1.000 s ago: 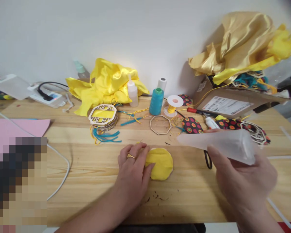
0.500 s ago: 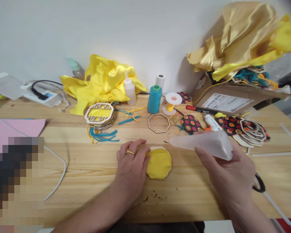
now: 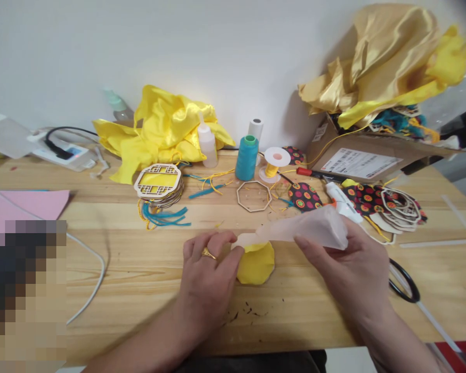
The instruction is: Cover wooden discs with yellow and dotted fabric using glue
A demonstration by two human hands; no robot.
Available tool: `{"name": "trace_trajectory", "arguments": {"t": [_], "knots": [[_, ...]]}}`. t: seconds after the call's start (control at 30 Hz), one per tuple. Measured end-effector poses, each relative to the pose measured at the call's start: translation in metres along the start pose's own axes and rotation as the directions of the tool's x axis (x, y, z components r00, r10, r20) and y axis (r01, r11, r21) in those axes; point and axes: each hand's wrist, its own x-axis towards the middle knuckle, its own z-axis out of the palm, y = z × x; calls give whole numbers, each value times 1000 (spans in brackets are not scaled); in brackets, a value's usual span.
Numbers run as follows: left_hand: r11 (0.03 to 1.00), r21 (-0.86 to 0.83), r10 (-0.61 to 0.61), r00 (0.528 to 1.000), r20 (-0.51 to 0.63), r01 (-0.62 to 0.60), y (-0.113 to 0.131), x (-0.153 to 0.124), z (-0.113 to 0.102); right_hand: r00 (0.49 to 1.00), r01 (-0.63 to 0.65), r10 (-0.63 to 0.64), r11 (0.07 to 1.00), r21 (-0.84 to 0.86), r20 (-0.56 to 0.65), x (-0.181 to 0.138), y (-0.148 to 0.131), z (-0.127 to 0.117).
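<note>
A small round piece covered in yellow cloth [image 3: 257, 263] lies on the wooden table [image 3: 140, 269] in front of me. My left hand [image 3: 207, 272], with a gold ring, presses on its left edge with curled fingers. My right hand [image 3: 351, 272] grips a translucent white squeeze bottle [image 3: 306, 230], held sideways with its nozzle pointing left. The nozzle tip sits at the top edge of the yellow piece, beside my left fingertips.
Behind lie a wooden octagon frame [image 3: 253, 196], a teal thread cone [image 3: 246, 158], a yellow thread spool [image 3: 274, 163], a stack of lattice frames [image 3: 158, 182], yellow satin [image 3: 163, 129] and a cardboard box [image 3: 365, 155]. Black scissors [image 3: 404, 282] lie at right, pink paper [image 3: 23, 204] at left.
My right hand has swung the bottle left and down, from well clear of the yellow piece until its nozzle reaches the piece's top edge. My left hand stays pressed on it.
</note>
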Motion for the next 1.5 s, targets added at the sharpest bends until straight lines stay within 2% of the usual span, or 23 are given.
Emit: {"name": "trace_trajectory", "arguments": {"t": [0.2, 0.3, 0.53, 0.73, 1.23, 1.5], "knots": [[982, -10, 191, 982, 9, -191, -1, -10, -1, 988, 131, -122, 988, -85, 95, 2, -2, 13], [972, -45, 231, 973, -5, -231, 0, -14, 0, 975, 195, -178, 974, -118, 136, 1, -3, 20], [967, -107, 230, 972, -42, -233, 2, -15, -6, 958, 262, -236, 951, -165, 162, 0, -4, 29], [953, -110, 286, 958, 4, -283, -1, -20, -4, 957, 280, -256, 938, -202, 140, 2, -1, 29], [956, -128, 269, 962, 35, -263, 2, -17, -3, 992, 113, -101, 973, -202, 69, 1, 13, 12], [959, -102, 267, 963, 26, -263, 3, -18, -4, 963, 260, -240, 946, -192, 121, 0, -5, 29]]}}
